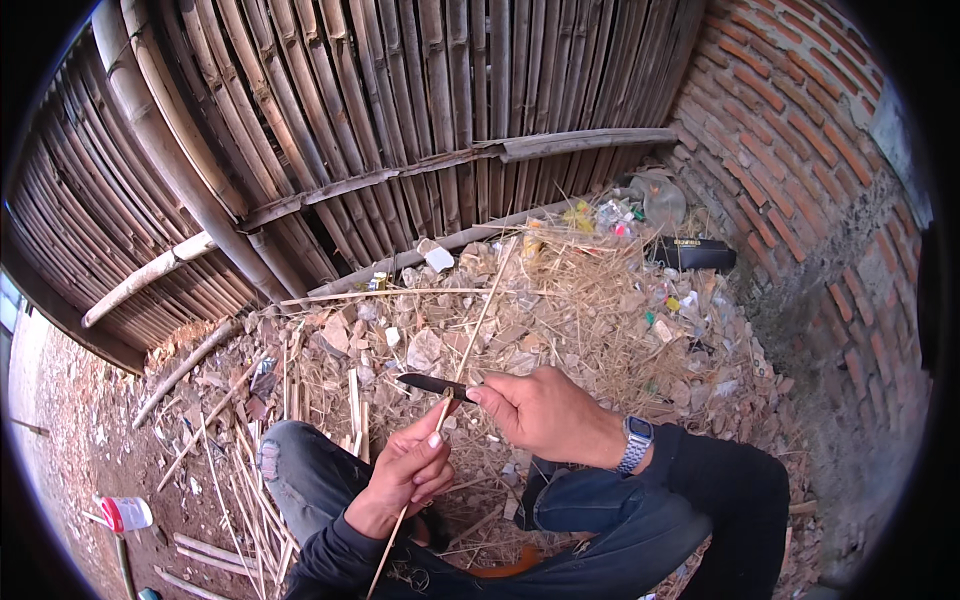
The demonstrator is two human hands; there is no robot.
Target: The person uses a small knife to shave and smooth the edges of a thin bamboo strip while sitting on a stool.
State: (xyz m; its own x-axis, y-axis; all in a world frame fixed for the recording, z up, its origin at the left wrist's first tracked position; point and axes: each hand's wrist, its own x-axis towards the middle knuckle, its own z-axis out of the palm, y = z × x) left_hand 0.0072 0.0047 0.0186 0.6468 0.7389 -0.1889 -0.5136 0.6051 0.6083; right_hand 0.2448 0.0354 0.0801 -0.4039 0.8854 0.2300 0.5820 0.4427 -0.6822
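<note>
Left hand (410,470): palm up, grip closed around a thin bamboo strip (470,350) that runs upward beyond the grip. Right hand (535,410): wrist bent inward, grip closed on a knife (432,384), blade lying across the strip just above the left grip.

Both hands raised together above the knees, fingers closed.

The left hand (408,478) comes up from the lower edge on a dark-sleeved forearm, palm turned toward the person, fingers curled and thumb and forefinger pinched at the top. The right hand (535,410) enters from the right, wrist bent slightly, wearing a metal wristwatch (634,443) above a dark sleeve; its fingers are folded in a fist with the thumb pointing left. The two hands sit just beside each other, fingertips nearly meeting. Both knees are bent below them in blue jeans.
</note>
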